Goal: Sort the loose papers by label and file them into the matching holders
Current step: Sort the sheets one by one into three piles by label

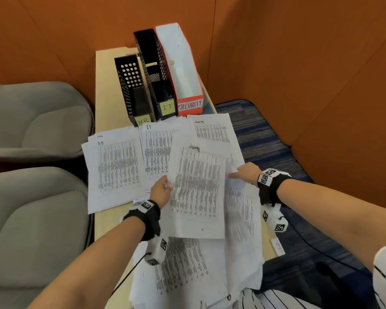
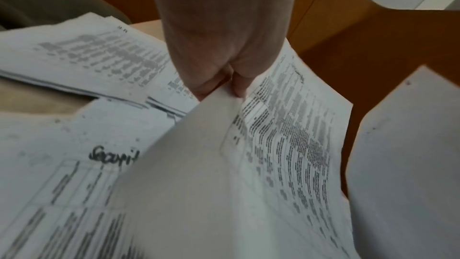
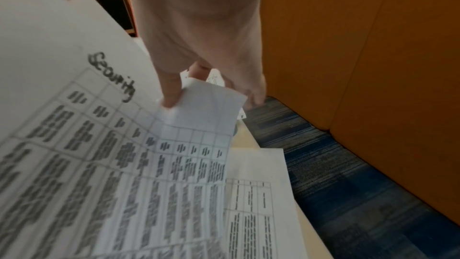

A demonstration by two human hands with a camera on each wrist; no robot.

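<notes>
A printed sheet labelled Security hangs tilted over the table, held by both hands. My left hand pinches its left edge; the left wrist view shows that hand nipping the paper. My right hand pinches the sheet's curled right corner, with the right hand and the sheet seen close in the right wrist view. Sorted piles lie behind: HR, IT, Security. At the back stand the HR holder, the IT holder and the red Security holder.
A loose heap of unsorted papers covers the near end of the narrow wooden table. Grey seat cushions lie to the left. Orange partition walls close in the back and right, above blue carpet.
</notes>
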